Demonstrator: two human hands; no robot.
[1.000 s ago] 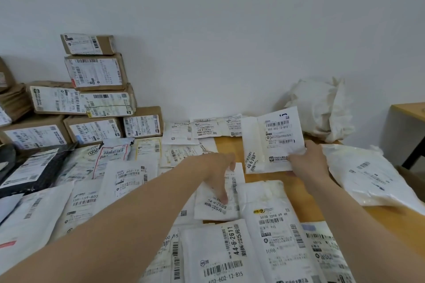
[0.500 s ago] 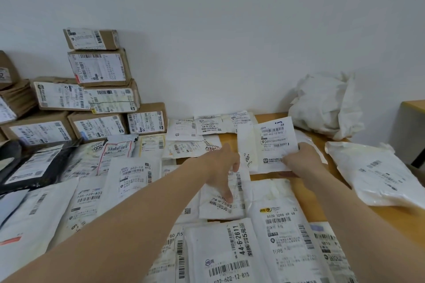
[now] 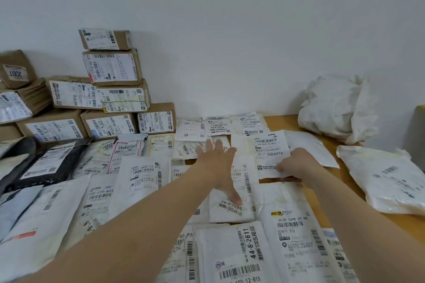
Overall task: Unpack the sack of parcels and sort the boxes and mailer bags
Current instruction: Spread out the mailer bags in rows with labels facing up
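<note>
My right hand (image 3: 295,163) pinches the near edge of a small white mailer bag (image 3: 264,151) that lies low over the wooden table (image 3: 282,122), among rows of other white mailer bags (image 3: 230,250). Spread flat, fingers straight, my left hand (image 3: 216,163) rests on the bags just left of it, the thumb on a small bag (image 3: 232,209). Brown cardboard boxes (image 3: 112,69) with labels are stacked against the wall at the back left. The crumpled white sack (image 3: 338,108) sits at the back right.
A large cream mailer bag (image 3: 386,179) lies alone on the right side of the table. A black mailer bag (image 3: 50,163) lies at the left among white ones. A second table's edge (image 3: 420,108) shows at far right.
My right hand has lowered the small white mailer bag from upright in the air down to the table. My left hand has opened and spread flat over the bags.
</note>
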